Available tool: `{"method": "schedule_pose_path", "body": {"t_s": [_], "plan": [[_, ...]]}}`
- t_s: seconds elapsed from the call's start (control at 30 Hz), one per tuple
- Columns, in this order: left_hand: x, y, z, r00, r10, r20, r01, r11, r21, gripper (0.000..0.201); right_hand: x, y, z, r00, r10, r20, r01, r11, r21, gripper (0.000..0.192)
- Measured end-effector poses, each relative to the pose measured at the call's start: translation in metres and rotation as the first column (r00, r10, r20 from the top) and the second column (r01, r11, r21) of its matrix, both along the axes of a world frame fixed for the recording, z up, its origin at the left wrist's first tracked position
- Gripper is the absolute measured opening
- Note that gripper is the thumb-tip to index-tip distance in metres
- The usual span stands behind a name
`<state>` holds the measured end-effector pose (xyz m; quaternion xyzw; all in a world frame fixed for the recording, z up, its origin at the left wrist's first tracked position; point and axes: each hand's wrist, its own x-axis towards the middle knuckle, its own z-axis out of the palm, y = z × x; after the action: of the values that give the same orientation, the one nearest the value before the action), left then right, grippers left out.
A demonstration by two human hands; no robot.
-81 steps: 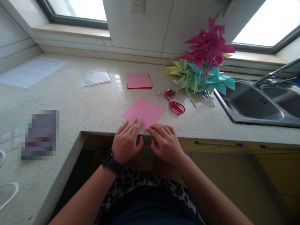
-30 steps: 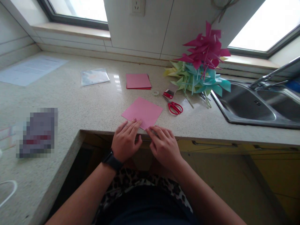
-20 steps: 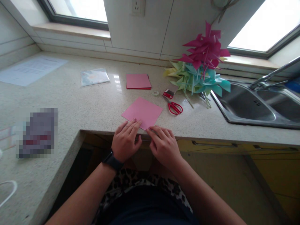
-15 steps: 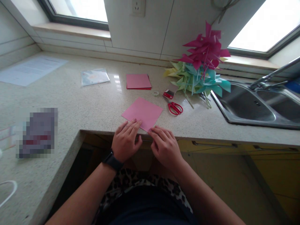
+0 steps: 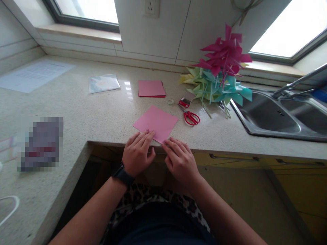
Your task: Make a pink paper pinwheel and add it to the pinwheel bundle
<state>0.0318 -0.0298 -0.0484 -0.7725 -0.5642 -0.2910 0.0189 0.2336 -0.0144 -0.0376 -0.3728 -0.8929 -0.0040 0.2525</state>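
A square pink sheet of paper (image 5: 157, 120) lies turned cornerwise at the counter's front edge. My left hand (image 5: 138, 148), with a black watch (image 5: 123, 174) on the wrist, rests its outstretched fingers flat on the sheet's near-left side, thumb hanging apart below the edge. At the sheet's near corner, the fingertips of my right hand (image 5: 181, 156) press down; its thumb sits apart and lower. Neither hand encloses anything. Right of the sheet are red-handled scissors (image 5: 191, 117), a small red box (image 5: 184, 102) and a roll of clear tape (image 5: 170, 101).
A stack of pink and red paper (image 5: 151, 88) lies behind the sheet. Pink, blue and yellow-green paper pinwheels (image 5: 224, 58) stand near the sink (image 5: 268, 112). Farther left are a clear packet (image 5: 104, 83), a printed sheet (image 5: 35, 75) and a blurred-out object (image 5: 43, 144).
Almost nothing differs; the whole view has shifted very slightly. Both hands stay in place on the pink sheet.
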Motion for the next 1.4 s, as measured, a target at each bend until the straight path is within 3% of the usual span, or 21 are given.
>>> {"method": "schedule_pose_path", "body": {"t_s": [0.97, 1.4], "plan": [[0.001, 0.0, -0.001, 1.0, -0.002, 0.012, 0.002, 1.0, 0.009, 0.054, -0.014, 0.004, 0.012, 0.995, -0.094, 0.019, 0.094, 0.994, -0.046, 0.033], [0.001, 0.0, -0.002, 1.0, -0.003, 0.01, 0.003, 1.0, 0.015, 0.056, -0.01, 0.001, 0.006, 0.997, -0.072, 0.023, 0.073, 0.996, -0.051, 0.037]]}}
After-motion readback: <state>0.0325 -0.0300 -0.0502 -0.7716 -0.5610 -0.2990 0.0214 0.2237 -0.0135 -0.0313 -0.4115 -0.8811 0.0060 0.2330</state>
